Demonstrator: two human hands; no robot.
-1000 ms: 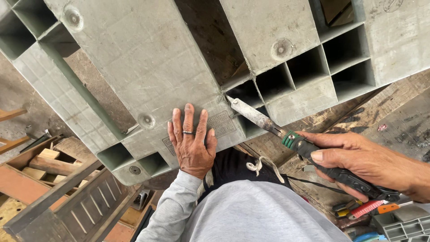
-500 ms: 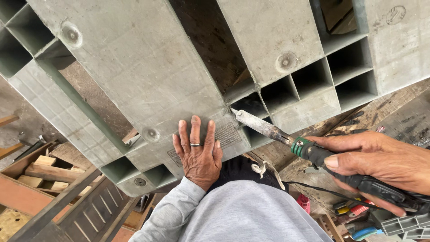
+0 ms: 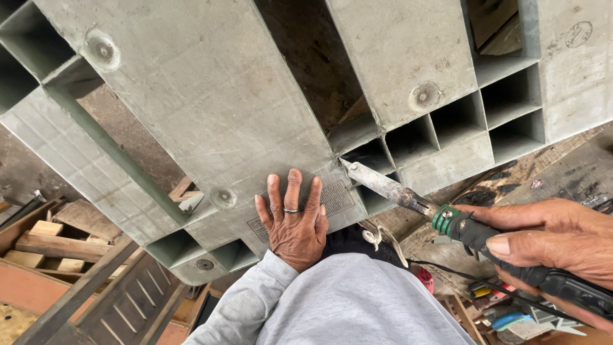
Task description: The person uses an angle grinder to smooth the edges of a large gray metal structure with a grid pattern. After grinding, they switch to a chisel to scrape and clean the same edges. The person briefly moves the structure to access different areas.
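A large grey plastic pallet (image 3: 211, 121) stands propped in front of me, its underside and square cells facing me. My left hand (image 3: 294, 220), a ring on one finger, lies flat with fingers spread on the pallet's lower edge. My right hand (image 3: 549, 243) grips the black handle of a soldering-type iron (image 3: 408, 195) with a green collar. The iron's metal tip touches the pallet at a cracked corner beside an open cell. My grey sleeve and knee fill the bottom middle.
Wooden blocks and planks (image 3: 51, 246) lie at the lower left beside a dark slatted pallet (image 3: 121, 306). Hand tools with coloured handles (image 3: 504, 310) lie at the lower right. A black cord (image 3: 447, 271) runs from the iron across the dirty floor.
The view has shifted down and closer. The iron's tip has moved up and left into the cracked corner of the pallet. My left hand stays flat on the pallet.
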